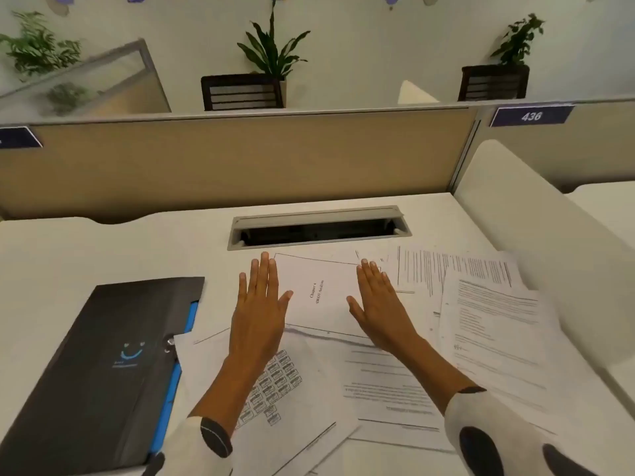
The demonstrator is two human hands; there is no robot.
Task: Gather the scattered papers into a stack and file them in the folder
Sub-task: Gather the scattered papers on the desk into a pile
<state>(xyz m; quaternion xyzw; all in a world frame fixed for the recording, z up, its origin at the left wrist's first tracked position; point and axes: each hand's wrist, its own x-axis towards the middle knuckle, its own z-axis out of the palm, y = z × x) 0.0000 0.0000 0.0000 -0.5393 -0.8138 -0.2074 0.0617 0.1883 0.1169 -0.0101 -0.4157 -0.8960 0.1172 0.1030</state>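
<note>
Several printed white papers lie scattered and overlapping across the desk's middle and right. A title sheet [318, 293] lies in the centre, a sheet with a chart [275, 383] is nearer me, and text pages [494, 324] spread to the right. My left hand [259, 304] is flat, fingers apart, at the title sheet's left edge. On that sheet's right side lies my right hand [379, 304], also flat and open. A closed black folder [103, 365] with a blue edge lies at the left, its corner under a paper.
A grey cable hatch [318, 228] stands open in the white desk [103, 249] just beyond the papers. A tan partition [223, 166] closes the back, and a white divider panel [536, 242] stands at the right. Potted plants sit on the ledge behind.
</note>
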